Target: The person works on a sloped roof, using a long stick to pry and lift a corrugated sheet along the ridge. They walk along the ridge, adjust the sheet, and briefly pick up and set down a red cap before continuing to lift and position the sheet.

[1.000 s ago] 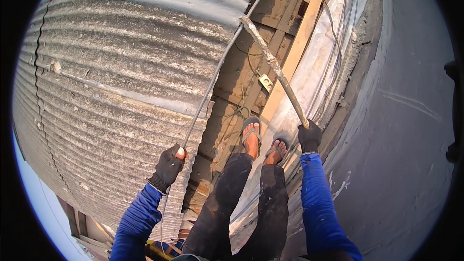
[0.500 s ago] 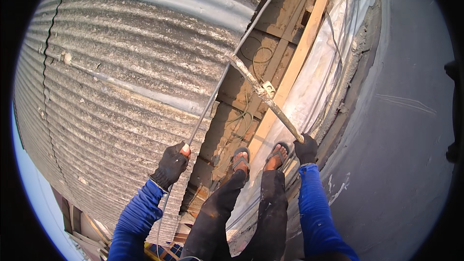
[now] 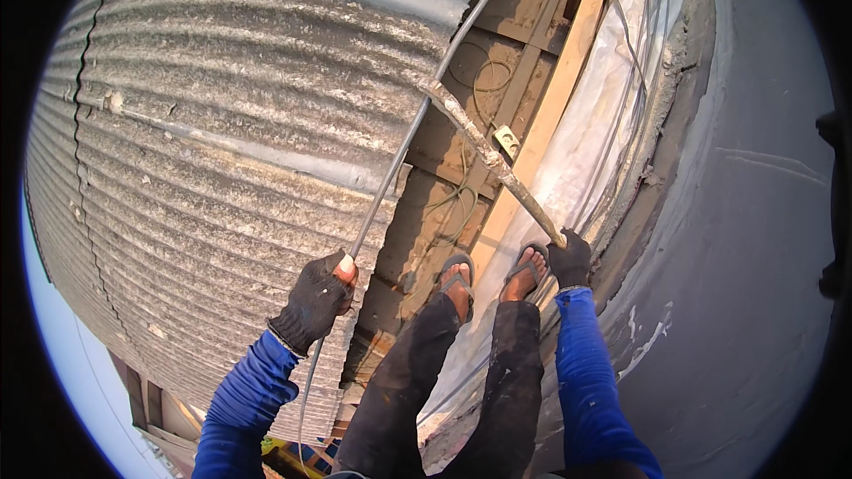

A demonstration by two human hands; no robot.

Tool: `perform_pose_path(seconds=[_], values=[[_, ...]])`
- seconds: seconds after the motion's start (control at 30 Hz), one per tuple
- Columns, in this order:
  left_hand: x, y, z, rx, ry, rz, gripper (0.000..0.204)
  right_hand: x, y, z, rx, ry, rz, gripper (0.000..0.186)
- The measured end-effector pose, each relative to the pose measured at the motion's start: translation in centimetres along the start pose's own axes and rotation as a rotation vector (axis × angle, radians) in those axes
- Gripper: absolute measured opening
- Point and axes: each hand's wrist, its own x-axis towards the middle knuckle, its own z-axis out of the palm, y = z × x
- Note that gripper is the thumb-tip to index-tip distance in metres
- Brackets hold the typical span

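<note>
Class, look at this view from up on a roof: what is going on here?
A person in dark gloves stands in sandals on roof framing beside corrugated roofing sheets. The left hand grips a thin grey cable running up across the roof. The right hand holds the lower end of a crusted rod angled toward the sheets.

Grey cable [image 3: 399, 160] is being cut off at top edge; its lower run is being hidden behind left hand [image 3: 315, 300].

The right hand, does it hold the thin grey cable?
No, the right hand grips the end of a rough stick, while the left hand holds the thin grey cable.
</note>
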Motion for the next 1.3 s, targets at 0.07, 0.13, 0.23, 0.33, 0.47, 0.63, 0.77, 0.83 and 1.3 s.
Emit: perform_pose_path(seconds=[0.07,0.13,0.23,0.33,0.47,0.63,0.77,0.83,1.3], values=[[-0.2,0.1,0.0,0.009,-0.008,-0.009,0.046,-0.5,-0.1,0.4,0.05,0.0,0.038,0.044],[-0.1,0.1,-0.2,0.114,-0.026,0.066,0.046,-1.5,-0.3,0.7,0.054,0.029,0.025,0.042],[-0.1,0.1,-0.8,0.322,-0.082,0.288,0.048,-2.8,-0.6,0.8,0.067,0.057,0.021,0.039],[-0.3,-1.1,-0.1,0.132,0.0,0.28,0.051,-3.5,-0.5,0.7,0.075,0.107,0.032,0.036],[0.1,-2.2,0.3,0.035,0.002,0.266,0.052,-4.6,-0.8,1.2,0.078,0.125,0.056,0.032],[1.1,-2.7,0.7,-0.047,-0.015,0.313,0.042,-6.4,-1.8,2.4,0.157,0.139,0.072,0.027],[1.4,-2.6,0.9,-0.065,-0.008,0.305,0.043,-7.1,-2.0,3.8,0.084,0.087,0.174,0.027],[1.4,-2.7,1.0,-0.063,-0.014,0.269,0.047,-7.2,-2.0,4.2,0.114,0.111,0.221,0.028],[1.5,-2.5,0.5,-0.175,-0.085,0.21,0.045,-1.7,-1.1,-1.0,0.085,0.311,0.105,0.031]])
